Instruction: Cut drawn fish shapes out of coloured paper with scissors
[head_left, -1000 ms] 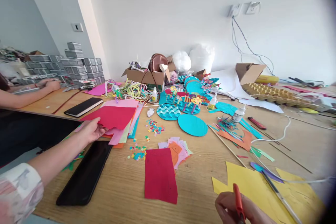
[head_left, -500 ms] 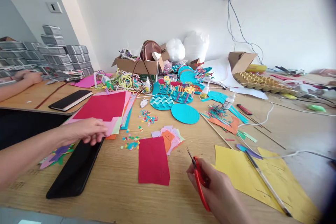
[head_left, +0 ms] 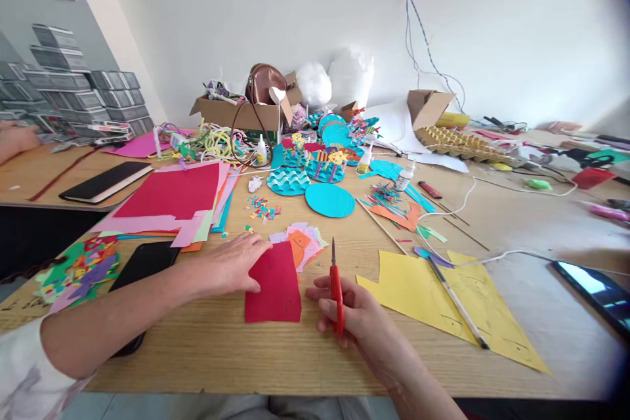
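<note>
Red-handled scissors (head_left: 336,295) are in my right hand (head_left: 352,312), their blades together and pointing away from me. My left hand (head_left: 241,262) reaches over the left edge of a dark red paper piece (head_left: 273,289) lying flat on the table, fingers stretched out and thumb apart; whether it presses on the paper I cannot tell. Small pastel paper cut-outs (head_left: 312,246) with an orange one lie just behind the red piece. My left forearm partly covers a black phone (head_left: 142,269).
Stacked coloured sheets (head_left: 170,190) lie at the left. Yellow paper (head_left: 408,282) with a pen (head_left: 460,305) on it is at the right. Farther back are a blue disc (head_left: 329,200), glue bottles (head_left: 404,177) and a cardboard box (head_left: 246,117). A white cable (head_left: 512,252) crosses the right side.
My left hand has moved right, from the paper stack to the red piece. My right hand has come closer to that piece with the scissors, now pointing straight ahead. The view has shifted right.
</note>
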`<state>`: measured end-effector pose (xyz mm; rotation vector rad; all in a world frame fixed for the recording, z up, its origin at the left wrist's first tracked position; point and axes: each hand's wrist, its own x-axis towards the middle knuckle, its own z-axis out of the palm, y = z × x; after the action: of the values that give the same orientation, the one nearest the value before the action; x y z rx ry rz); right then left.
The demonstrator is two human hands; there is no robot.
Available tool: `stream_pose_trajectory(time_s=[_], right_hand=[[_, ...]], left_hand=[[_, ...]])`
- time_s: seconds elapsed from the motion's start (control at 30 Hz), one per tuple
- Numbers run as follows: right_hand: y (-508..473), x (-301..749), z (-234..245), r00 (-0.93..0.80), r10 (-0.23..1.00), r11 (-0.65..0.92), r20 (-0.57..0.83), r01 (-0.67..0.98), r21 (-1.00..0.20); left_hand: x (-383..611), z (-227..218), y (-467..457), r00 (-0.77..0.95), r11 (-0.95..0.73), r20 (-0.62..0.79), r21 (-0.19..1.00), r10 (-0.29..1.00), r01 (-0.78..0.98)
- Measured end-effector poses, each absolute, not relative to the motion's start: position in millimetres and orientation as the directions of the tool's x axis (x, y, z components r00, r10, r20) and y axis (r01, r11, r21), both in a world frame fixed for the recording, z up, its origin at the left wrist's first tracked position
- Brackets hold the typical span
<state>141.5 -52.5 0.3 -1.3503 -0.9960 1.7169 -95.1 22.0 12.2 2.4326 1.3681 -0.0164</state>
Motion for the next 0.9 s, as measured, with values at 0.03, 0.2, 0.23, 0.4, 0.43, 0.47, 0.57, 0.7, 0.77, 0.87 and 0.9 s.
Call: stream_pose_trajectory(time_s=[0.03,0.2,0.23,0.4,0.43,0.47,0.57,0.7,0.77,0.87,0.9], right_hand=[[-53,140,3,-0.201,0.885,-0.443,-0.42,-0.088,-0.892],[-53,133,8,-0.249,0.875,-0.455,-0.416,-0.124,-0.882],[-52,132,7,-0.259,0.873,-0.457,-0.414,-0.136,-0.879],[-49,129,2,-0.266,0.873,-0.462,-0.41,-0.176,-0.869],[-48,129,0,-0.264,0.873,-0.463,-0.411,-0.179,-0.868],[-48,128,-1,-0.267,0.871,-0.466,-0.413,-0.181,-0.866],[-45,126,-4,-0.283,0.862,-0.48,-0.421,-0.184,-0.858],[-42,119,-5,-0.305,0.867,-0.461,-0.394,-0.192,-0.866],[-41,114,-4,-0.31,0.871,-0.45,-0.381,-0.192,-0.872],[-38,109,0,-0.297,0.873,-0.446,-0.387,-0.162,-0.88],[-38,110,2,-0.286,0.875,-0.443,-0.391,-0.141,-0.886]], left_hand=[[-95,11,23,0.537,-0.476,-0.184,0.291,0.823,0.83],[-92,12,22,0.521,-0.46,-0.203,0.282,0.829,0.842],[-91,13,22,0.517,-0.456,-0.208,0.28,0.83,0.845],[-87,19,21,0.509,-0.449,-0.238,0.264,0.827,0.854],[-86,20,21,0.509,-0.45,-0.242,0.262,0.826,0.854],[-86,21,21,0.511,-0.451,-0.245,0.261,0.824,0.853],[-86,21,21,0.517,-0.455,-0.246,0.266,0.82,0.85],[-88,18,22,0.517,-0.454,-0.238,0.273,0.822,0.848],[-90,15,23,0.516,-0.453,-0.235,0.277,0.824,0.848],[-92,11,24,0.525,-0.46,-0.229,0.284,0.82,0.841],[-92,11,24,0.529,-0.463,-0.228,0.286,0.817,0.839]])
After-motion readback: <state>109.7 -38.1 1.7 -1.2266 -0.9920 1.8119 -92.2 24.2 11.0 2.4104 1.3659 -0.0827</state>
